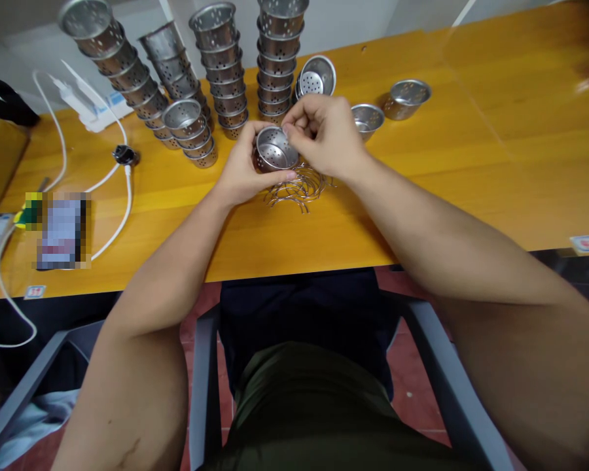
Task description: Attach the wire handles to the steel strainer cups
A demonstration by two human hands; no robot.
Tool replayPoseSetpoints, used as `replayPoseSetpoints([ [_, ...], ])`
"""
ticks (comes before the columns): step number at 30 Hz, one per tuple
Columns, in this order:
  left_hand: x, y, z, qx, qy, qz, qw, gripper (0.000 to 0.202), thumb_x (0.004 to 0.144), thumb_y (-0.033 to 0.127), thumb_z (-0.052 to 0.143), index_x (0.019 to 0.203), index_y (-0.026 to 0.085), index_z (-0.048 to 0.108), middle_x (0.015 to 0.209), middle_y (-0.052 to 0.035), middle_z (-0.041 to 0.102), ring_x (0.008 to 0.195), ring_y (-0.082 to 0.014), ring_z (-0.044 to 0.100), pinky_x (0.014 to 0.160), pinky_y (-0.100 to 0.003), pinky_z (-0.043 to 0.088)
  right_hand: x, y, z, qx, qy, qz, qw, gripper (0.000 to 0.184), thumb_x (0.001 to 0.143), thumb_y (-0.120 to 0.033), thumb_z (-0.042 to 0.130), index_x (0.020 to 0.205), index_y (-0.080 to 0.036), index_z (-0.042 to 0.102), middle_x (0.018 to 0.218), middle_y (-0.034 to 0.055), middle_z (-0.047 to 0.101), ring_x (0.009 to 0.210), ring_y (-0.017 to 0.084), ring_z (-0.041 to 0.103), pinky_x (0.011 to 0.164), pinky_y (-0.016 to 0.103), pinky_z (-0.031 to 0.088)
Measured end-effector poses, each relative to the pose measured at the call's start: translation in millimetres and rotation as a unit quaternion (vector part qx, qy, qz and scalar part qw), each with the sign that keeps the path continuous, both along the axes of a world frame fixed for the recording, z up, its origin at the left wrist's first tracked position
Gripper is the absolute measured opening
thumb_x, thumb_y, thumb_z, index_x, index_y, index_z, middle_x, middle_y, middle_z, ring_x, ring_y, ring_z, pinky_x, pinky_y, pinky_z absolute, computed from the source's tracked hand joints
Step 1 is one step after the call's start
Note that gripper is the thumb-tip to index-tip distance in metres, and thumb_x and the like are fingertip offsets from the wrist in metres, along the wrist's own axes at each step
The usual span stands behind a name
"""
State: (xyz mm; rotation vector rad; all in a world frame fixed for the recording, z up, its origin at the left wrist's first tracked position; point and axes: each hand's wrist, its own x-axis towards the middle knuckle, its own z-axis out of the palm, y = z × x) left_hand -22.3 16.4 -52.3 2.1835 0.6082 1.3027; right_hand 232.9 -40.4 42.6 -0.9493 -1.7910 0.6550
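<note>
A small perforated metal cup [276, 152] is tilted so that its inside faces me. My left hand [239, 169] is closed round its left side, with the thumb along the near side. At the cup's right rim, my right hand [330, 135] is closed in a pinch; what lies between its fingertips is too small to make out. Just below the cup, a loose pile of thin curved metal wires [302, 191] lies on the table. Two single metal cups, one nearer [368, 119] and one farther [408, 98], stand to the right of my right hand.
Tall stacks of perforated cups [228, 85] stand along the back of the yellow table [471, 163], some leaning. A shorter stack [189, 131] stands before them. White cables with a black connector [125, 155] and a blurred phone [63, 229] lie at the left.
</note>
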Motion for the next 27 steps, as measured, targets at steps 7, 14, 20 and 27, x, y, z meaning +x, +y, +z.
replayPoseSetpoints([
  [7, 5, -16, 17.2, -0.002, 0.057, 0.051, 0.997, 0.119, 0.081, 0.095, 0.119, 0.165, 0.031, 0.065, 0.155, -0.0148, 0.079, 0.149, -0.0484, 0.082, 0.138, -0.065, 0.067, -11, -1, -4.9, -0.019, 0.049, -0.013, 0.999, 0.043, 0.098, -0.070, 0.101, 0.095, -0.040, 0.070, 0.077, 0.0028, 0.055, 0.075, 0.035, 0.054, 0.066, 0.046, 0.042],
  [14, 10, -29, 31.7, -0.027, 0.072, 0.065, 0.995, 0.119, 0.080, 0.095, 0.120, 0.163, 0.028, 0.068, 0.154, -0.0158, 0.082, 0.150, -0.0506, 0.082, 0.142, -0.066, 0.064, -17, 5, -12.5, -0.012, 0.061, -0.019, 0.998, 0.041, 0.101, -0.059, 0.104, 0.091, -0.038, 0.070, 0.072, 0.0005, 0.056, 0.067, 0.031, 0.051, 0.066, 0.045, 0.041],
  [20, 8, -23, 25.0, -0.017, 0.040, 0.068, 0.997, 0.116, 0.085, 0.115, 0.102, 0.157, 0.029, 0.074, 0.145, -0.0131, 0.085, 0.139, -0.0452, 0.087, 0.136, -0.065, 0.068, -6, 11, -8.5, -0.039, 0.082, 0.059, 0.994, 0.042, 0.109, -0.063, 0.110, 0.101, -0.033, 0.082, 0.078, -0.0017, 0.069, 0.071, 0.022, 0.055, 0.070, 0.041, 0.046],
  [27, -1, -4, 0.5, -0.105, 0.004, 0.027, 0.994, 0.111, 0.090, 0.121, 0.092, 0.149, 0.029, 0.075, 0.126, -0.0102, 0.084, 0.103, -0.0336, 0.090, 0.105, -0.060, 0.082, 16, 13, 0.1, -0.120, 0.106, 0.231, 0.960, 0.084, 0.079, -0.100, 0.121, 0.111, -0.027, 0.094, 0.081, -0.0002, 0.078, 0.062, 0.018, 0.059, 0.061, 0.039, 0.045],
])
